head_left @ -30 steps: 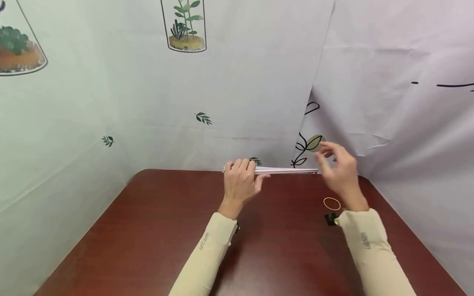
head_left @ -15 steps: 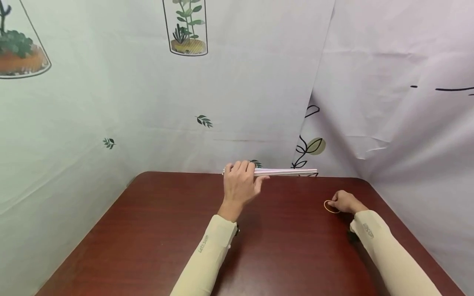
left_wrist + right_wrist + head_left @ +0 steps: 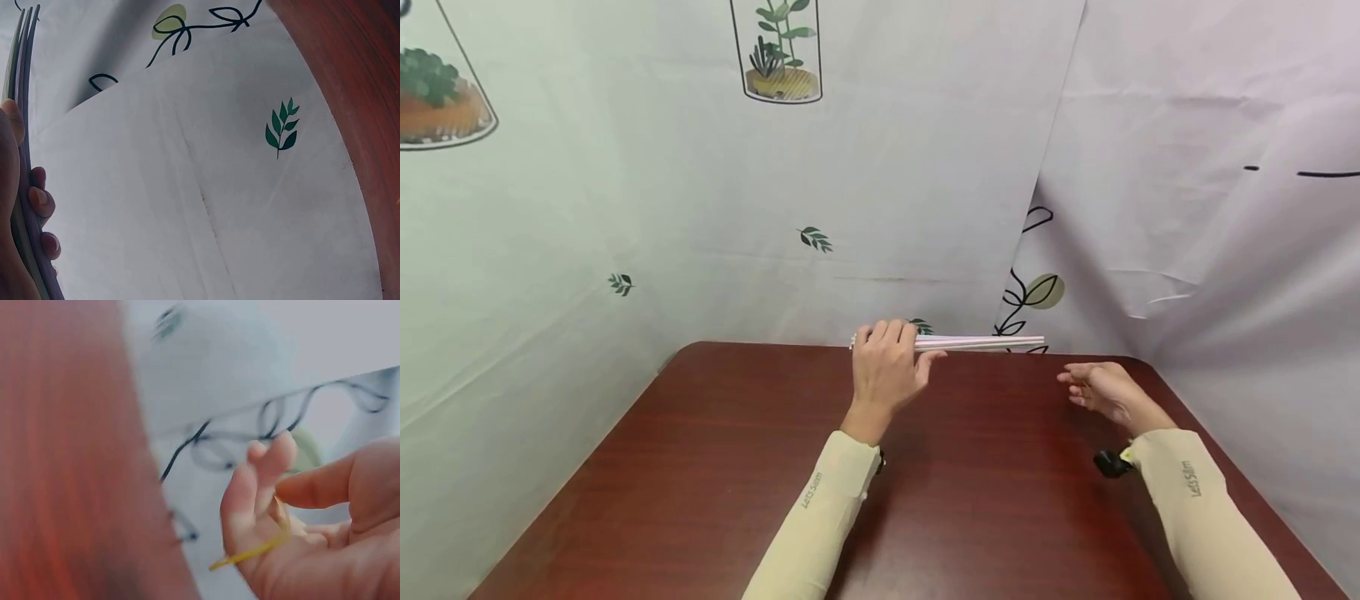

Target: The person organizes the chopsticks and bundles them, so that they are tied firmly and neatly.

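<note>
My left hand [image 3: 883, 371] grips a bundle of long thin sticks [image 3: 981, 342] above the table's far edge, with the bundle lying roughly level and its free ends to the right. In the left wrist view the sticks [image 3: 25, 78] look greenish and purplish, and fingertips curl round them; whether they are straws I cannot tell. Off to the right, past those free ends, my right hand [image 3: 1108, 390] is raised. The right wrist view shows a yellow rubber band [image 3: 253, 552] pinched by its thumb and fingers, looped beside the palm. In the head view the band is too hidden to make out.
The dark red-brown table [image 3: 700, 483] has rounded far corners. Behind it hangs a pale cloth [image 3: 925, 167] printed with plants, with another cloth fold at the right. A small black device [image 3: 1112, 463] sits at my right wrist.
My right hand went down to the rubber band lying on the table, took hold of it and lifted it. The left hand and the sticks have stayed nearly still.
</note>
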### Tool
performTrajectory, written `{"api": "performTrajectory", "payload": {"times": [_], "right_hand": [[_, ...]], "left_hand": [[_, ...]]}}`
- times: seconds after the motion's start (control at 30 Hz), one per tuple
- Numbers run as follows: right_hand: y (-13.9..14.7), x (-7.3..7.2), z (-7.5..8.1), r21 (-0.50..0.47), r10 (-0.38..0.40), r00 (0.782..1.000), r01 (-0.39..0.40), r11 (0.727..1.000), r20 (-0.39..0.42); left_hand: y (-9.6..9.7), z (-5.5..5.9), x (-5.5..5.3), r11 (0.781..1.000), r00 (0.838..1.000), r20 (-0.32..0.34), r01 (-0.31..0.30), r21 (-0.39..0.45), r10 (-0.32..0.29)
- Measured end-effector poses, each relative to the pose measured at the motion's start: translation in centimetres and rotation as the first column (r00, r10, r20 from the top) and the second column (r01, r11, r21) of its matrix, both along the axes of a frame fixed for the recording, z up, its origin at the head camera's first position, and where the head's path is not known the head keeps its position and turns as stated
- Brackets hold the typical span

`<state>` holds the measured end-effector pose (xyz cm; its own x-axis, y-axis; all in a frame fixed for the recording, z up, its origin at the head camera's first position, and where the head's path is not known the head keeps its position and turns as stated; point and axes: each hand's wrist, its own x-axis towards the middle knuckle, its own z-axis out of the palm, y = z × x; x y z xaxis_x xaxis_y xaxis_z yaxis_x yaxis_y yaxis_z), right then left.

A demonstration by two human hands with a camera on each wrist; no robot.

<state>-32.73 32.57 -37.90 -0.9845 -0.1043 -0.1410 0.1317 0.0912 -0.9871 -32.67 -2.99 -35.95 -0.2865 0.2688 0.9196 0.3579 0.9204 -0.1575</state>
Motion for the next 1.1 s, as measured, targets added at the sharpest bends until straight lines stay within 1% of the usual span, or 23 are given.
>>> {"api": "performTrajectory", "payload": {"times": [0.07,0.1,0.17,0.23,0.3,0.33,0.43,0.5,0.53,0.6,0.7,0.8,0.87,0.93,1.0,1.1], "right_hand": [[-0.3,0.3,0.9,-0.109,0.059,0.998,-0.057,0.992,0.009],[-0.5,0.4,1.2,-0.149,0.085,0.996,-0.084,0.985,-0.002],[-1.0,0.7,1.6,-0.21,0.126,0.991,-0.132,0.969,-0.045],[-1.6,1.0,1.9,-0.248,0.13,0.988,-0.148,0.958,-0.088],[-2.1,1.3,2.1,-0.284,0.115,0.987,-0.143,0.948,-0.112],[-2.3,1.5,2.2,-0.29,0.101,0.988,-0.131,0.948,-0.116],[-2.9,1.8,2.5,-0.277,0.032,0.993,-0.061,0.959,-0.111],[-3.3,1.9,2.7,-0.27,-0.007,0.993,-0.025,0.962,-0.117],[-3.6,1.9,2.9,-0.265,-0.018,0.992,-0.017,0.964,-0.129],[-4.2,1.9,3.1,-0.273,-0.013,0.985,-0.035,0.961,-0.172],[-5.1,2.0,3.6,-0.307,0.014,0.963,-0.101,0.946,-0.271],[-5.8,2.1,4.2,-0.332,0.044,0.929,-0.175,0.927,-0.367],[-6.1,2.1,4.7,-0.334,0.057,0.908,-0.21,0.919,-0.415],[-6.3,2.1,5.0,-0.33,0.074,0.892,-0.241,0.913,-0.446],[-6.4,2.1,5.3,-0.318,0.094,0.881,-0.265,0.91,-0.464],[-6.6,2.3,5.5,-0.273,0.154,0.868,-0.31,0.911,-0.472]], "left_hand": [[-0.1,0.1,0.1,1.0,1.0,0.003,-0.005,-0.001,0.005],[-0.1,0.1,0.1,1.0,1.0,0.005,-0.004,0.0,0.004],[-0.2,0.3,0.2,1.0,1.0,0.009,-0.005,0.001,0.005],[-0.2,0.4,0.3,1.0,1.0,0.016,-0.003,0.002,0.003],[-0.3,0.5,0.4,1.0,1.0,0.02,-0.001,0.004,0.001],[-0.3,0.4,0.4,1.0,1.0,0.02,-0.003,0.003,0.003],[-0.4,0.4,0.5,1.0,1.0,0.024,-0.003,0.007,0.003],[-0.4,0.3,0.5,1.0,1.0,0.025,0.0,0.012,-0.001],[-0.4,0.3,0.5,1.0,1.0,0.027,0.001,0.014,-0.001],[-0.5,0.3,0.5,1.0,1.0,0.026,0.0,0.014,-0.001],[-0.5,0.2,0.5,1.0,1.0,0.024,-0.002,0.009,0.002],[-0.6,0.1,0.5,1.0,1.0,0.019,-0.004,0.007,0.003],[-0.5,0.1,0.5,1.0,1.0,0.019,0.001,0.014,-0.001],[-0.4,0.2,0.5,1.0,1.0,0.015,0.007,0.024,-0.008],[-0.3,0.3,0.4,0.999,1.0,0.003,0.014,0.029,-0.014],[-0.1,0.3,0.4,1.0,1.0,-0.01,0.02,0.018,-0.02]]}}
